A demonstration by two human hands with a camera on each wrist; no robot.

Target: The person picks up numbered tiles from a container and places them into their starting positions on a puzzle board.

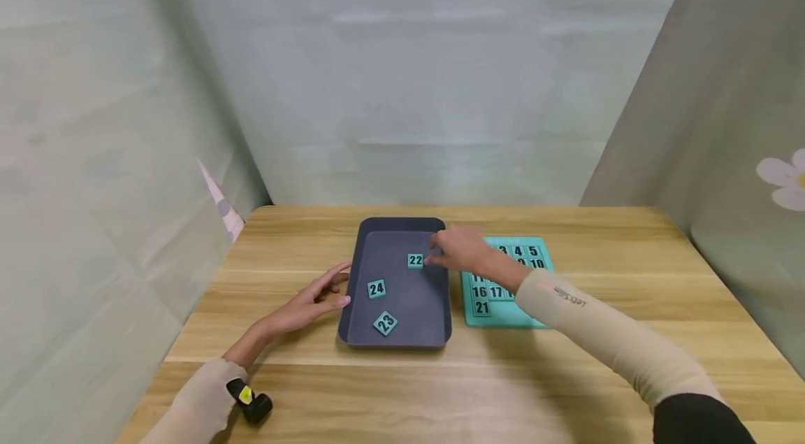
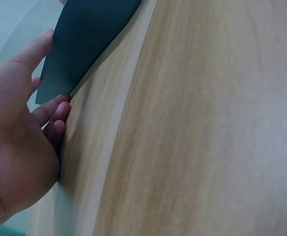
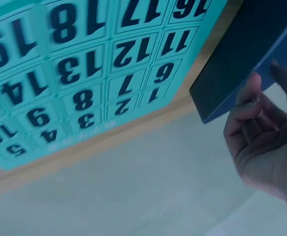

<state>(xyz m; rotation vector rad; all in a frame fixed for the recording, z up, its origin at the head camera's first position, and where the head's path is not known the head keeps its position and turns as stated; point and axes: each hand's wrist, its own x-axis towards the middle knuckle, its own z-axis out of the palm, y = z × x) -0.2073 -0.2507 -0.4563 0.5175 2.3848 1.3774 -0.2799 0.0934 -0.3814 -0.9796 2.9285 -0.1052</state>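
My left hand (image 1: 308, 305) rests against the left side of a dark grey tray (image 1: 415, 311), thumb and fingers extended along its wall. Inside the tray lie three turquoise number tiles: a 22 tile (image 1: 415, 261), a 24 tile (image 1: 376, 289) and a tilted 23 tile (image 1: 385, 323). Over the tray's right rim reaches my right hand (image 1: 462, 248), fingertips right at the 22 tile's right edge. In the right wrist view its fingers are loosely bent, with thumb and forefinger apart. To the right is a turquoise number board (image 1: 509, 317), partly hidden by my right forearm.
Number tiles fill the upper rows of the board, and a 21 tile (image 1: 481, 308) starts its bottom row. Tray and board stand side by side on a wooden table (image 1: 302, 388). Pale cloth (image 1: 402, 80) hangs behind and at both sides.
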